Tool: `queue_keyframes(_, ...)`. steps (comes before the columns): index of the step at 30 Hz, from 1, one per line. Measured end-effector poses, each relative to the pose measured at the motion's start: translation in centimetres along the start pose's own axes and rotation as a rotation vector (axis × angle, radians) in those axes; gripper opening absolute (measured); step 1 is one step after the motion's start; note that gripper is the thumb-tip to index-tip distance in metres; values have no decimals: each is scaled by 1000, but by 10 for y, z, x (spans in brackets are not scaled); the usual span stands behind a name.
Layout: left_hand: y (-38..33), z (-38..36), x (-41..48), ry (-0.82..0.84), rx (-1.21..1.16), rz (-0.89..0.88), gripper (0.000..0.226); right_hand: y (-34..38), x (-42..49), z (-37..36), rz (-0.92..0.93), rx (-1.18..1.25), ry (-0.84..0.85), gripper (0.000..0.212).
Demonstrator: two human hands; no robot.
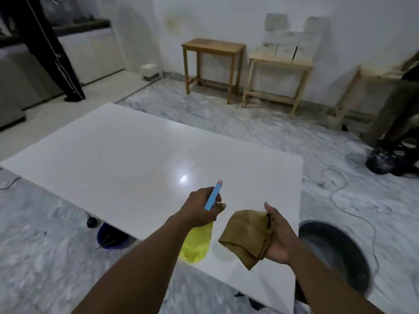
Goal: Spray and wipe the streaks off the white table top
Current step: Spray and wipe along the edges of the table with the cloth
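The white table top fills the middle of the head view, glossy, with a light glare near its centre. My left hand grips a spray bottle with a yellow body and a blue trigger head, its pink-tipped nozzle pointing out over the table. My right hand holds a folded brown cloth just above the table's near edge. Both hands hover over the near right part of the top.
A blue bucket and a small dark ball sit on the marble floor under the table's left edge. A dark round basin lies to the right. A white cable trails across the floor. Wooden stools stand by the far wall.
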State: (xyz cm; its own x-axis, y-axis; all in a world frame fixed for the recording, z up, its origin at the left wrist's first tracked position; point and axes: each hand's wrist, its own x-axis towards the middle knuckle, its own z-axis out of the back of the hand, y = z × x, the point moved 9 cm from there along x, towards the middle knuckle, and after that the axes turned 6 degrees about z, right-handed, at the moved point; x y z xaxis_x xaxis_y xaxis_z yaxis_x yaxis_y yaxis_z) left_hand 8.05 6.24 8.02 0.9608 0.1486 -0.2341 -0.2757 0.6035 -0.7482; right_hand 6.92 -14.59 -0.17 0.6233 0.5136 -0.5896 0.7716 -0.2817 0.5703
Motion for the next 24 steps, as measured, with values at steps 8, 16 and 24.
queue_keyframes(8,-16,-85,53,198,85,-98,28,19,16,98,-210,-592,-330,36)
queue_keyframes(16,-21,-91,83,48,40,-195,36,84,50,107,-150,-1118,-419,26)
queue_keyframes(24,-3,-104,87,-7,68,-245,51,14,79,95,16,-1646,-442,55)
